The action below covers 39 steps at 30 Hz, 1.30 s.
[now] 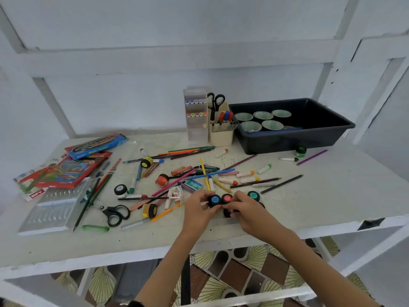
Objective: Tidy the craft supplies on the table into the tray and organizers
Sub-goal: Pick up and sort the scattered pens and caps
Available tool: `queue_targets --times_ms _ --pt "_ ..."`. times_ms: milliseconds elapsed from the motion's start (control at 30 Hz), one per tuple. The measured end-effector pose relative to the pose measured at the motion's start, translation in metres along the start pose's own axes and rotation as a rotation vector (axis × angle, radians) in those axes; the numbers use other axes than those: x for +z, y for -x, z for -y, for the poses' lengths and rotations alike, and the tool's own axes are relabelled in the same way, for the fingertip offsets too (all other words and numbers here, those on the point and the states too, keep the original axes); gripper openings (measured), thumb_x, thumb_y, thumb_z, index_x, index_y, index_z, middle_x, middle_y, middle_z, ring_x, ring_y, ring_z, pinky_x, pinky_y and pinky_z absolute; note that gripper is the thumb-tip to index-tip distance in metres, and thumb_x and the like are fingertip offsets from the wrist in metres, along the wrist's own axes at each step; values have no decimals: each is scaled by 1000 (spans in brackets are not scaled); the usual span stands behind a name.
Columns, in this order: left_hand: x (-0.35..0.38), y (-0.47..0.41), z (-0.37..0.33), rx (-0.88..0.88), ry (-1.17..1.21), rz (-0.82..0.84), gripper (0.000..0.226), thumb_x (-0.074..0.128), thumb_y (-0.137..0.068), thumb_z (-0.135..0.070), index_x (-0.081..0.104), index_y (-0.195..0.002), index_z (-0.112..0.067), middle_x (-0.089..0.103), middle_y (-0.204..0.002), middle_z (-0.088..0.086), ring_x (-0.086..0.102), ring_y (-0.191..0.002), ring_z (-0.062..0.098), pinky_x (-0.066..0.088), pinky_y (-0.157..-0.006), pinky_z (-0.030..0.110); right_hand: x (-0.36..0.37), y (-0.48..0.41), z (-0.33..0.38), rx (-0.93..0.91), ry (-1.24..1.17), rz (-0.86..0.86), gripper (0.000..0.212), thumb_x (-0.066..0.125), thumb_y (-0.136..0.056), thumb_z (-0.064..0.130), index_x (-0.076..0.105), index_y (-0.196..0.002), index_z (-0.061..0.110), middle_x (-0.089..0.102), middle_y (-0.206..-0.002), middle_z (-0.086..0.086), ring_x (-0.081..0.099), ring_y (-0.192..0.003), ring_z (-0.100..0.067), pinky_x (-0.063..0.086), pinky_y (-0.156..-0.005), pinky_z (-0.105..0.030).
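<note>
The person leans over the white table (321, 196), both hands working at its front edge among the small paint pots. The left hand (199, 210) has its fingers and thumb curled round a blue-lidded pot (214, 200), grasping it. The right hand (246, 210) pinches a dark pot (228, 213) at its fingertips; that pot's lid is hidden. A red-lidded pot (227, 198) sits between the two hands, pressed against the blue one. A teal-lidded pot (253, 195) stands just behind the right hand. Any print on the lids is too small to read.

Pencils, pens and crayons lie scattered across the middle of the table. Among them is a small green box (193, 185) whose print looks like "No.10". At the far left, a blue box (97, 146) reads "Water Colour" and lies on a red pencil packet (73, 171). Black scissors (116, 214) lie near the front.

At the back stands a clear marker holder (195, 127). A cream pen holder (221, 137) touches it, with a second pair of scissors upright inside. Just right of these is the dark tray (287, 140), holding five green-lined cups (272, 124). A green-lidded pot (300, 151) rests against the tray's front wall.
</note>
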State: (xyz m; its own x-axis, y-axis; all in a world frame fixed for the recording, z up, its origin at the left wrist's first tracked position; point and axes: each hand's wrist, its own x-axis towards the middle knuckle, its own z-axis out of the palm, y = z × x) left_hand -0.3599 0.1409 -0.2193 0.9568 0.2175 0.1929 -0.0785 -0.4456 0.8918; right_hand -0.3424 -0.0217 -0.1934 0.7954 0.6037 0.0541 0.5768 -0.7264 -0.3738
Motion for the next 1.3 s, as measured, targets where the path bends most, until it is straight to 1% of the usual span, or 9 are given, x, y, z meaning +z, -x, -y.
queue_targets --times_ms 133,267,533,700,867,1000,1067,1167,1300 --pt "3 0 1 27 -29 -4 32 76 -74 -2 67 -104 -7 53 -105 3 55 -83 1 48 -68 5 -2 -1 1 44 -37 -14 37 52 -93 13 53 -129 21 44 -115 0 46 -106 -17 36 -98 -30" --pt "4 -2 3 19 -34 6 32 75 -75 -2 66 -106 -7 49 -103 2 54 -85 -1 47 -69 3 -5 3 3 71 194 -11 37 48 -94 24 47 -130 30 42 -123 4 35 -117 -16 21 -101 -37" --pt "9 -5 4 51 -113 -7 27 74 -75 -1 64 -98 -11 49 -98 -2 53 -92 9 46 -83 14 -7 -4 13 192 223 6 34 49 -91 34 47 -125 34 56 -121 4 38 -114 -19 20 -100 -39" --pt "13 -7 5 27 -141 34 32 71 -76 3 62 -104 -10 45 -104 1 54 -100 17 49 -91 31 -4 -6 13 217 270 -52 34 47 -90 49 49 -119 31 62 -113 5 40 -110 -20 23 -92 -37" --pt "8 -12 2 -8 -191 94 29 71 -78 -3 59 -103 -11 45 -107 3 53 -97 14 47 -92 26 -5 -12 20 264 344 -29 33 47 -89 44 51 -117 28 61 -114 3 39 -114 -22 26 -97 -40" --pt "6 -9 3 -2 -165 135 33 71 -77 1 58 -105 -12 45 -110 3 54 -103 17 49 -93 33 -7 -16 25 284 357 -19 34 48 -89 42 51 -118 25 54 -119 -1 38 -116 -23 29 -96 -40" --pt "4 -5 3 5 -229 121 38 72 -78 -7 56 -112 -16 45 -112 1 52 -104 16 47 -92 30 -5 -15 21 274 301 -34 38 49 -88 43 48 -120 22 46 -121 -2 37 -117 -23 31 -97 -37" --pt "2 -7 -5 107 -335 24 41 69 -83 -20 52 -120 -21 45 -112 -2 49 -100 14 46 -87 27 -7 -10 7 255 48 -159 33 52 -88 43 48 -116 24 45 -115 2 41 -110 -17 36 -94 -33" --pt "14 -25 -36 171 -222 26 23 61 -89 -19 55 -111 -23 49 -103 -5 52 -91 9 45 -78 23 -22 -9 -26 270 -190 -285 18 59 -88 30 54 -105 26 51 -99 7 49 -94 -9 45 -86 -30"
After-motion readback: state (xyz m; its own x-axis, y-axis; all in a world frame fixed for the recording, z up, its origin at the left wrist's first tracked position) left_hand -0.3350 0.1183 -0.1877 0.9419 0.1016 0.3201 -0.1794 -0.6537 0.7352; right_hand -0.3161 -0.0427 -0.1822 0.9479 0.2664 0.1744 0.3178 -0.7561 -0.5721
